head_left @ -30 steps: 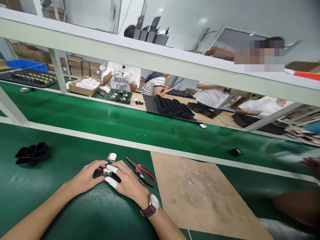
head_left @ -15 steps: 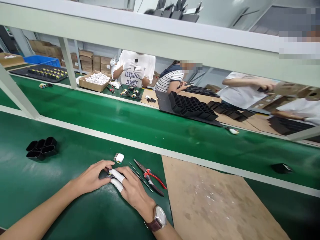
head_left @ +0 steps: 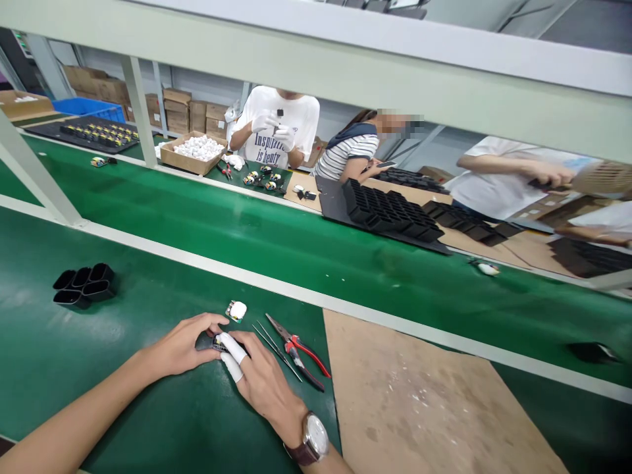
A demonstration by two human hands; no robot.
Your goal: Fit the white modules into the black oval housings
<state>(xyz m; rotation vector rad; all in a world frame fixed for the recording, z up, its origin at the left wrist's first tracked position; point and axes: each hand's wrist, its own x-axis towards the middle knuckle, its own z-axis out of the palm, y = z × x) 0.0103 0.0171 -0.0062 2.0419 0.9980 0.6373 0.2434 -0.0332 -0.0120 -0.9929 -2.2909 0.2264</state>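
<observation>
My left hand (head_left: 190,343) curls its thumb and fingers around the left side of a small black casing (head_left: 218,343) that has electronic parts showing inside. White finger covers sit on two fingers of my right hand (head_left: 264,375), which press on the casing from the right. My fingers hide much of it. Just beyond my hands lies a small circuit board (head_left: 237,311) with a white lump on top. Steel tweezers (head_left: 276,351) and red-and-black long-nose pliers (head_left: 299,353) rest on the green table to the right of my right hand.
Black open cups (head_left: 83,288) stand grouped at left. A cardboard sheet (head_left: 409,395) covers the right side. Past a white rail (head_left: 207,266) runs a green belt carrying a dark piece (head_left: 592,352). Co-workers sit across, near a box of white pieces (head_left: 190,163) and black trays (head_left: 390,214).
The view has shifted slightly. The dark piece and the white-topped part on the belt have moved right. Both my hands keep nearly the same hold on the casing.
</observation>
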